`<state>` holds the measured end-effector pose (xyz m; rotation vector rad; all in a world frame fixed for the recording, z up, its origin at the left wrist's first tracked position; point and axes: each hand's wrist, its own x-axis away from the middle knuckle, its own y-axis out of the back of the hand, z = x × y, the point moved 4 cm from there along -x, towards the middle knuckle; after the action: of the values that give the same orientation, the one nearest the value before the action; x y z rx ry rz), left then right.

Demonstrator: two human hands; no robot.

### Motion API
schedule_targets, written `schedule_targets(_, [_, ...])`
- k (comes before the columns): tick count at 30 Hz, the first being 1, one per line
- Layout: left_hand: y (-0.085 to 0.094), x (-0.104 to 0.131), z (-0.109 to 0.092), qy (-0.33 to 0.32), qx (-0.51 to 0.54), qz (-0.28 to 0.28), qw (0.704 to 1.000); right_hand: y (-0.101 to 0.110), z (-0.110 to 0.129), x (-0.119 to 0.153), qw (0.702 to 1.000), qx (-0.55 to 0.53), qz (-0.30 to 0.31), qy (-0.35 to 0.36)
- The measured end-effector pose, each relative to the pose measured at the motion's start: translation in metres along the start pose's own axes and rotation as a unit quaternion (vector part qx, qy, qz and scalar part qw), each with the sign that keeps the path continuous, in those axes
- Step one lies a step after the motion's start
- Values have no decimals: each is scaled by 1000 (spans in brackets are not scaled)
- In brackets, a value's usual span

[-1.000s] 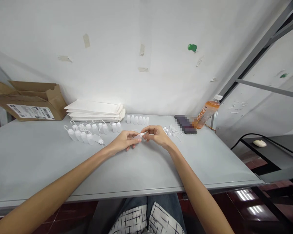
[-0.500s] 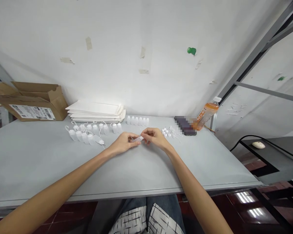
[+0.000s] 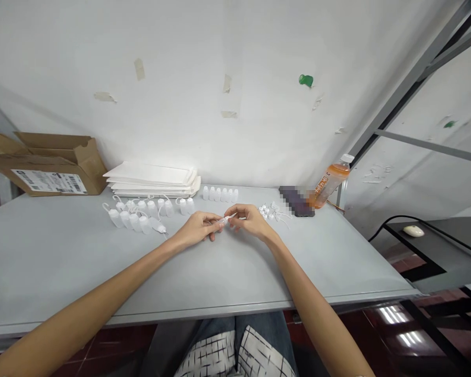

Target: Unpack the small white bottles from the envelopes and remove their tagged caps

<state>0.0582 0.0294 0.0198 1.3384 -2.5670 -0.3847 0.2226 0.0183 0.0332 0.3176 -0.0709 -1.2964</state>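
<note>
Over the middle of the table, my left hand (image 3: 201, 226) is closed around a small translucent squeeze bottle (image 3: 221, 222) that lies tilted, its top toward the right. My right hand (image 3: 248, 220) has its fingers pinched at the bottle's top end. A thin white pointed tip (image 3: 231, 215) shows there between the fingers; how it joins the bottle is partly hidden. Beyond my hands stands a row of several small bottles (image 3: 220, 195) without caps. To the left, several bottles (image 3: 135, 222) carry white caps with looped straps. Loose white caps (image 3: 267, 211) with straps lie right of my right hand.
A stack of white flat sheets or envelopes (image 3: 151, 179) lies at the back left, beside an open cardboard box (image 3: 58, 167). At the right are a phone (image 3: 297, 201) and an orange drink bottle (image 3: 329, 183). The table's front edge (image 3: 204, 313) runs before my lap.
The right fingers have shifted slightly at the bottle's top, and a pointed white tip now shows there. The left hand still grips the bottle, its fingers slightly moved. The view has shifted a little.
</note>
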Motion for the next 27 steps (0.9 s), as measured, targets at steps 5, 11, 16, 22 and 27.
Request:
schedule_targets(5, [-1,0,0,-16,-6,16,1000,0,-1,0,1000,-7,2,-1])
schedule_targets(11, [-1,0,2,-2,12,18,1000,2,-1,0,1000,-10,2,-10])
schedule_targets(16, [-2,2,-1,-6,18,12,1000,3,0,1,1000,3,-15,-12])
schedule_targets(22, [-2,2,0,-15,-8,1,1000,5,-2,2,991,115,-63,-11])
schedule_targets(27, [-2,2,1,-25,-18,2,1000,2,-6,0,995,97,-25,-24])
